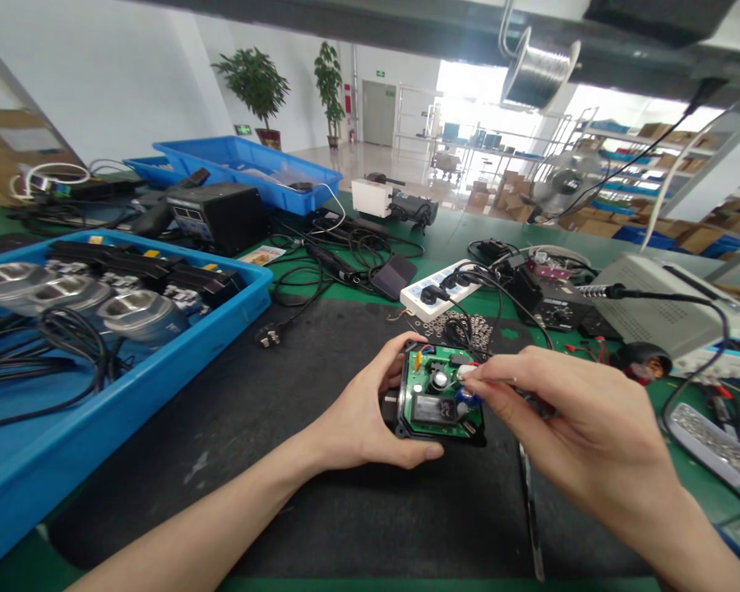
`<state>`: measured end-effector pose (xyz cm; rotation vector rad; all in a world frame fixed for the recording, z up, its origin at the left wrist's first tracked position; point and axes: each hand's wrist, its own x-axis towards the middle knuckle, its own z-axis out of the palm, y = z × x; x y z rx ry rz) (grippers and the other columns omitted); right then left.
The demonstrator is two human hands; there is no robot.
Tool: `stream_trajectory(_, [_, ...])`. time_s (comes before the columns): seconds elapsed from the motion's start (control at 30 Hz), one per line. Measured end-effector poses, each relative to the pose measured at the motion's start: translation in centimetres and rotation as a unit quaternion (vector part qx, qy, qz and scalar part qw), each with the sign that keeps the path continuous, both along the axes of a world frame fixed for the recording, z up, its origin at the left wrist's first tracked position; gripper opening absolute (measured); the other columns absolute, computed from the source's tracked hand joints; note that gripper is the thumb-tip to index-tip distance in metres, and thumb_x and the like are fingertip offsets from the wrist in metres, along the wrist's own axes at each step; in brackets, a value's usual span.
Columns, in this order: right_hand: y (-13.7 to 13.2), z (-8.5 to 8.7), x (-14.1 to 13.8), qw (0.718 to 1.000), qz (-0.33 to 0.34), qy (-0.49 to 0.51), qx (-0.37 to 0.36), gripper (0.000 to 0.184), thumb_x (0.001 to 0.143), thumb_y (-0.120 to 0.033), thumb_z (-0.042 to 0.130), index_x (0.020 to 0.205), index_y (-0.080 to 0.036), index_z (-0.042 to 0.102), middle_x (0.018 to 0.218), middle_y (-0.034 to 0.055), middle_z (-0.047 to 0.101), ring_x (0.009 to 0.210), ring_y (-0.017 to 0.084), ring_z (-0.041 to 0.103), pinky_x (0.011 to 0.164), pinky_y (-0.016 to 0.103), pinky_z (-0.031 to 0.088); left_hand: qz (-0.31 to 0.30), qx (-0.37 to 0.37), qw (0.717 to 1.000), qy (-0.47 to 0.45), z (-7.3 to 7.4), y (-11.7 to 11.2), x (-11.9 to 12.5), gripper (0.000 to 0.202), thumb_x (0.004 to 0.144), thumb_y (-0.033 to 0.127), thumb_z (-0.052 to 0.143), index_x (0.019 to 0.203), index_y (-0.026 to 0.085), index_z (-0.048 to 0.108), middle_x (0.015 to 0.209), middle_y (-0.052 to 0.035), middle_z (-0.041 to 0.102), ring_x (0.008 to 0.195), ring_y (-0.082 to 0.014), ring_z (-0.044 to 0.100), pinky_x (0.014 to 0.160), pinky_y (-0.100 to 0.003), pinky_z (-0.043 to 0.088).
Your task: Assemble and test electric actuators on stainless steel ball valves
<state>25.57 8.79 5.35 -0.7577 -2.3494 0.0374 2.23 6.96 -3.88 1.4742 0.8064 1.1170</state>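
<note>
Left of the left hand [370, 411], a blue tray [166, 382] holding metal castings [141, 316] and coiled black cable [74, 353]; beyond it, a black boxy unit [222, 214], then a second blue bin [287, 200]. Just past both hands, a white power strip [428, 312] with black plugs [435, 293], small metal rings [478, 329] heaped beside it. Right of the right hand [583, 419], a pale bench instrument [672, 308] and small white box [706, 467] of metal bits [712, 436]; high above the hands, a wire spool [539, 74].

Exit signs [381, 74] (green) — on walls [160, 66]
</note>
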Motion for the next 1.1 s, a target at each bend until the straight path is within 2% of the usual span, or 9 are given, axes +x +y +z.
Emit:
stream_trajectory(0.2, [-0.1, 0.0, -0.1, 1.0, -0.001, 0.0, -0.002, 0.008, 0.096, -0.02, 0.068, 0.102, -0.024, 0.067, 0.086, -0.0053, 0.07, 0.072, 0.007, 0.062, 0.067, 0.022, 0.042, 0.0, 0.004, 1.0, 0.001, -0.1, 0.0, 0.0, 0.111, 0.063, 0.02, 0.094, 0.152, 0.028, 0.029, 0.139, -0.0079, 0.059, 0.129, -0.0301, 0.061, 0.114, -0.045, 0.046])
stream_trajectory(0.3, [-0.2, 0.2, -0.1, 1.0, 0.015, -0.005, 0.002, 0.007, 0.097, -0.018, 0.067, 0.101, -0.023, 0.067, 0.084, -0.0059, 0.07, 0.072, 0.007, 0.062, 0.066, 0.022, 0.041, -0.001, 0.005, 1.0, 0.001, -0.1, 0.0, 0.0, 0.111, 0.063, 0.019, 0.094, 0.153, 0.028, 0.028, 0.14, -0.0083, 0.059, 0.129, -0.03, 0.061, 0.114, -0.045, 0.046])
stream_trajectory(0.5, [-0.1, 0.7, 0.6, 0.998, 0.063, -0.019, -0.011, 0.015, 0.097, -0.013, 0.064, 0.108, -0.023, 0.066, 0.094, -0.0063, 0.073, 0.077, 0.006, 0.064, 0.07, 0.02, 0.043, -0.006, 0.002, 1.0, -0.005, 0.0, 0.0, -0.1, 0.11, 0.064, 0.018, 0.093, 0.152, 0.027, 0.028, 0.14, -0.0093, 0.059, 0.128, -0.0302, 0.061, 0.115, -0.047, 0.045])
stream_trajectory(0.73, [-0.2, 1.4, 1.2, 0.995, 0.062, -0.058, -0.048, 0.013, 0.096, -0.016, 0.065, 0.106, -0.025, 0.066, 0.09, -0.0065, 0.071, 0.073, 0.006, 0.062, 0.066, 0.021, 0.041, -0.009, 0.009, 1.0, 0.002, 0.2, -0.1, 0.1, 0.104, 0.064, 0.018, 0.092, 0.148, 0.027, 0.033, 0.138, -0.0078, 0.06, 0.129, -0.0302, 0.061, 0.116, -0.047, 0.044])
stream_trajectory(1.1, [-0.1, 0.9, 0.3, 0.997, 0.027, 0.014, -0.076, 0.016, 0.095, -0.016, 0.068, 0.107, -0.026, 0.069, 0.099, -0.0071, 0.077, 0.082, 0.005, 0.072, 0.073, 0.015, 0.05, -0.004, 0.012, 1.0, 0.002, 0.2, 0.0, 0.0, 0.106, 0.063, 0.019, 0.093, 0.149, 0.028, 0.032, 0.138, -0.0067, 0.059, 0.127, -0.0284, 0.062, 0.115, -0.044, 0.045])
